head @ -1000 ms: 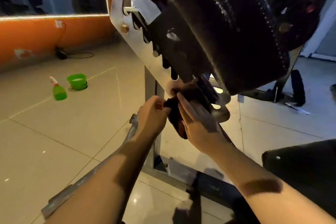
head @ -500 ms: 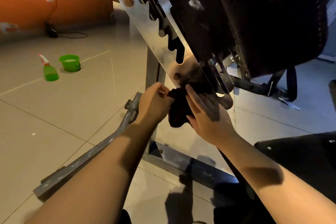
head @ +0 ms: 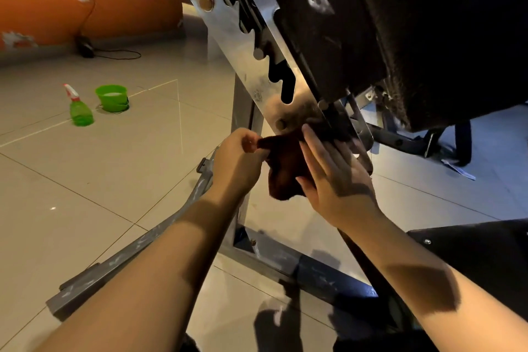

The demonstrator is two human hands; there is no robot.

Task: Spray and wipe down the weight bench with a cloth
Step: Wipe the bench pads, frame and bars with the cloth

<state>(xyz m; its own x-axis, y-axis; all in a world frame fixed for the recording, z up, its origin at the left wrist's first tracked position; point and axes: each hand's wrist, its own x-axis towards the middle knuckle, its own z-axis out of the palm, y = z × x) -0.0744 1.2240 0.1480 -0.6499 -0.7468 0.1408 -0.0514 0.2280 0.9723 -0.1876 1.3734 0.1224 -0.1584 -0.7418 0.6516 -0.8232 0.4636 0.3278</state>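
Glossy beige tiled floor (head: 120, 168), orange wall (head: 51, 11) behind. Your left hand (head: 237, 163) pinched the dark cloth (head: 283, 168); your right hand (head: 334, 177), fingers straight, pressed it against the weight bench (head: 257, 66) bracket. Spray bottle (head: 80, 108) stood beside a green tub (head: 111, 97).

Dark brown cloth (head: 284, 171), green spray bottle (head: 81, 111), orange wall (head: 57, 14).

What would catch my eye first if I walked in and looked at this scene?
Probably the two hands at the centre: the left hand pinches a corner of a dark cloth while the right hand lies flat against it, at the lower end of the shiny notched metal plate of the weight bench. Next, the bright green spray bottle and green tub standing on the tiled floor to the left.
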